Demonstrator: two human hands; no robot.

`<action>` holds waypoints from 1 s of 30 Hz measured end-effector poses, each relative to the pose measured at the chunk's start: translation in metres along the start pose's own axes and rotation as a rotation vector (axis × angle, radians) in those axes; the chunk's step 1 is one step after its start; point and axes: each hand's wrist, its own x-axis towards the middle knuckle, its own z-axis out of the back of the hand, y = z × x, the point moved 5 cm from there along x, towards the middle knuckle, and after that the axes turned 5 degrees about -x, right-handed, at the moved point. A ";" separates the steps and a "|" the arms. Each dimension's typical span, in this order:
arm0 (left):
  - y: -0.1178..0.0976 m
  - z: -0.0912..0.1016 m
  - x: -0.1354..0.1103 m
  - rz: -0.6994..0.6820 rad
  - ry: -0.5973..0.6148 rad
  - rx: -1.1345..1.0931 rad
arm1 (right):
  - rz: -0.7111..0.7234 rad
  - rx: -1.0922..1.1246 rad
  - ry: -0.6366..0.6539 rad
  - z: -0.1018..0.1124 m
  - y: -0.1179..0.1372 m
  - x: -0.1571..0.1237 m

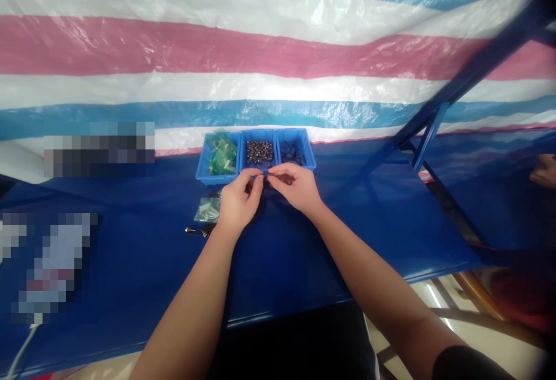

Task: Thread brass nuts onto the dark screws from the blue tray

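Holding small dark part [266, 175] betw. L hand [238, 199] & R hand [299, 187], pinched right at thumb- and fingertips, in the slim gap where both hands nearly meet; too small to ID. Gripping narrow on both sides, tips drawn close tog.; can't tell exactly how each tip sits.

Just fwd of the grip, see middle bin [258, 132] w/ lots of brassy metal pcs [259, 152]; fwd-R, right bin [310, 153] w/ thin dark pcs [292, 151]; fwd-L, left bin [217, 180] w/ green plastic bag [223, 157]. Back-L, find clear bag [206, 210] of pale stuff just beside L hand, plus brass-tipped pc [190, 230] nr L wrist.

Re edges: hemmed in fwd by bin walls, w/ striped sheet [260, 53] beyond; back twd body, well apart from the grip, see near edge of blue tabletop [382, 212]. Re room: most to R and back-R, along tabletop out to blue frame [471, 76]; tighter fwd and L, w/ bins and bag close by. Far R, past the frame, glimpse another person's hand [544, 171], well apart. Far back-L, see white cable [24, 350].
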 end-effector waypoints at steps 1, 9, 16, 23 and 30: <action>0.001 0.000 0.000 0.000 0.000 0.003 | -0.003 0.004 -0.001 0.000 0.000 0.000; 0.000 0.000 0.000 0.011 -0.008 -0.003 | -0.034 0.072 0.005 0.000 0.001 -0.001; 0.000 -0.001 0.000 -0.003 -0.008 0.025 | -0.085 0.104 0.021 -0.001 0.000 0.000; -0.001 0.000 0.001 -0.002 -0.002 0.027 | -0.061 0.093 0.022 -0.002 -0.005 -0.001; -0.002 0.000 0.000 0.021 -0.013 -0.001 | -0.032 0.043 0.003 0.000 -0.001 0.000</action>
